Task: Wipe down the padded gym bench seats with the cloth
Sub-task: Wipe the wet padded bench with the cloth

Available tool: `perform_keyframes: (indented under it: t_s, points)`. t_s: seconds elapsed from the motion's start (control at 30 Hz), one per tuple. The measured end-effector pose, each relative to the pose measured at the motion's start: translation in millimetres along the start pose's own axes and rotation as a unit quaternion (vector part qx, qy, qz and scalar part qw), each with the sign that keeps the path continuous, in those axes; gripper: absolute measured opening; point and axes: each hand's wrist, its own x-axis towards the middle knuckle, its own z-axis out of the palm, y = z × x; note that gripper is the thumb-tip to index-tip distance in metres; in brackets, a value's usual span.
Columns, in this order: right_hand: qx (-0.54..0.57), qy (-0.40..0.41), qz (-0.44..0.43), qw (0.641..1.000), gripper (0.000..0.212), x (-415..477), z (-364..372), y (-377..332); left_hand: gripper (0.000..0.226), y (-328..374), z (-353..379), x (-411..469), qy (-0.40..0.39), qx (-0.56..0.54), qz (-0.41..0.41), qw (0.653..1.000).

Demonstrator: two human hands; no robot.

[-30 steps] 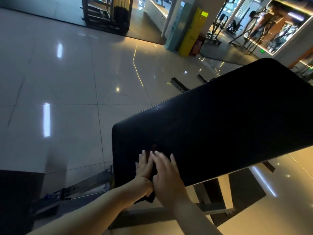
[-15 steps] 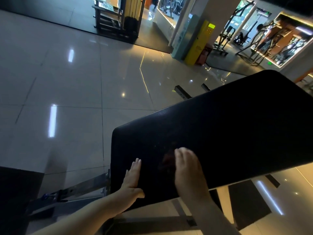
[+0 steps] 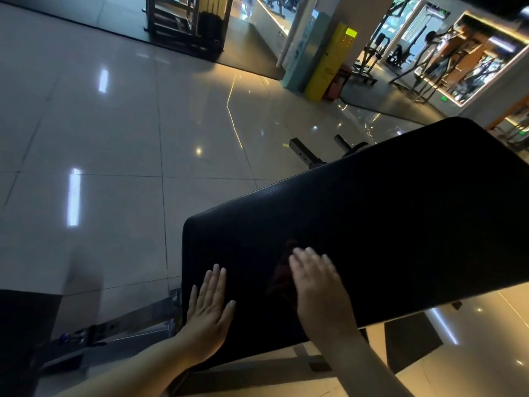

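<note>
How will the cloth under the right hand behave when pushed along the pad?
The cloth looks crumpled under the flat right hand: probably floppy, apt to bunch. The bench pad looks smooth, so it likely slides easily.

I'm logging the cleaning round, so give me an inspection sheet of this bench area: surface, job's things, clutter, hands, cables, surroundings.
Surface: black padded bench pad, dimly lit; cleanliness cannot be judged.
Job's things: dark reddish cloth on the pad, partly under the right hand.
Clutter: nothing seen.
Hands: left hand flat on the pad's near corner; right hand flat on the cloth, blurred.
Cables: nothing seen.
Surroundings: glossy tiled floor; yellow cabinet and gym machines beyond.
</note>
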Motion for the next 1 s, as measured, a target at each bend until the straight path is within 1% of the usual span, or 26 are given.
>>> perform_keyframes:
  t_s: [0.07, 0.1, 0.13, 0.2, 0.33, 0.4, 0.47, 0.53, 0.6, 0.63, 0.67, 0.7, 0.73, 0.77, 0.8, 0.87, 0.9, 0.93, 1.0]
  points:
    - [-0.017, 0.013, 0.070, 0.997, 0.062, 18.9, -3.1, 7.1, 0.064, -1.8, 0.6, 3.0, -0.019, 0.005, 0.005, 1.000]
    - [-0.009, 0.008, 0.089, 0.996, 0.067, 30.9, -2.5, 2.5, 0.065, -2.1, 0.6, 2.9, -0.025, 0.004, 0.008, 1.000]
    - [0.013, -0.008, 0.088, 0.996, 0.069, 43.1, 0.1, -7.9, 0.065, -2.4, 0.7, 2.7, -0.026, 0.001, 0.009, 1.000]
    - [0.043, -0.060, 0.059, 0.995, 0.070, 59.3, 6.1, -34.5, 0.065, -2.3, 0.4, 1.8, -0.025, -0.004, 0.010, 1.000]
    - [0.066, -0.106, -0.050, 0.991, 0.066, 39.4, 17.9, -68.8, 0.064, -3.0, -1.9, 0.0, -0.029, -0.006, 0.008, 1.000]
    - [0.067, -0.110, -0.099, 0.987, 0.064, 11.5, 15.1, -62.3, 0.067, -5.4, -2.7, -0.6, -0.033, 0.000, 0.009, 0.999]
    - [0.049, -0.080, -0.102, 0.990, 0.056, -13.1, 5.1, -36.4, 0.075, -6.7, -1.4, 0.2, -0.031, -0.006, 0.013, 0.999]
    - [-0.010, -0.020, -0.061, 0.998, 0.053, -18.3, -4.4, -2.1, 0.078, -6.7, 1.4, 1.3, -0.023, -0.015, 0.013, 1.000]
    - [-0.040, 0.026, 0.023, 0.999, 0.052, -3.8, -10.8, 22.5, 0.078, -4.9, 3.3, 1.7, -0.016, -0.007, 0.009, 1.000]
    - [-0.042, 0.032, 0.073, 0.996, 0.051, 6.0, -12.3, 24.2, 0.078, -4.4, 4.0, 1.7, -0.014, -0.004, 0.006, 1.000]
    - [-0.036, 0.033, 0.109, 0.993, 0.055, 16.2, -13.0, 17.9, 0.078, -4.6, 5.1, 1.4, -0.011, -0.001, 0.002, 1.000]
    - [-0.015, 0.023, 0.120, 0.992, 0.062, 24.5, -11.1, 6.1, 0.079, -4.9, 5.6, 1.3, -0.008, 0.005, -0.002, 1.000]
    - [0.005, 0.003, 0.105, 0.994, 0.067, 28.8, -6.2, -9.6, 0.079, -4.9, 5.2, 1.6, -0.005, 0.013, -0.005, 1.000]
    - [0.022, -0.024, 0.069, 0.997, 0.069, 29.1, -0.9, -27.3, 0.079, -4.7, 4.6, 2.7, -0.002, 0.020, -0.007, 1.000]
    - [0.028, -0.068, 0.013, 0.997, 0.067, 27.1, 1.0, -43.6, 0.080, -4.0, 3.6, 4.5, -0.003, 0.024, -0.010, 1.000]
    - [0.046, -0.157, -0.093, 0.982, 0.061, 13.7, 4.1, -60.4, 0.083, -3.1, 1.5, 7.5, -0.003, 0.044, -0.016, 0.999]
    - [0.048, -0.158, -0.127, 0.978, 0.058, 5.2, 6.2, -57.9, 0.083, -2.9, 1.0, 8.8, 0.000, 0.055, -0.019, 0.998]
    - [0.045, -0.135, -0.144, 0.979, 0.057, -3.6, 6.6, -48.6, 0.083, -3.1, 1.3, 9.9, 0.002, 0.058, -0.020, 0.998]
    - [0.032, -0.075, -0.099, 0.992, 0.058, -19.9, -4.8, -17.0, 0.083, -3.9, 3.3, 12.3, 0.008, 0.045, -0.019, 0.999]
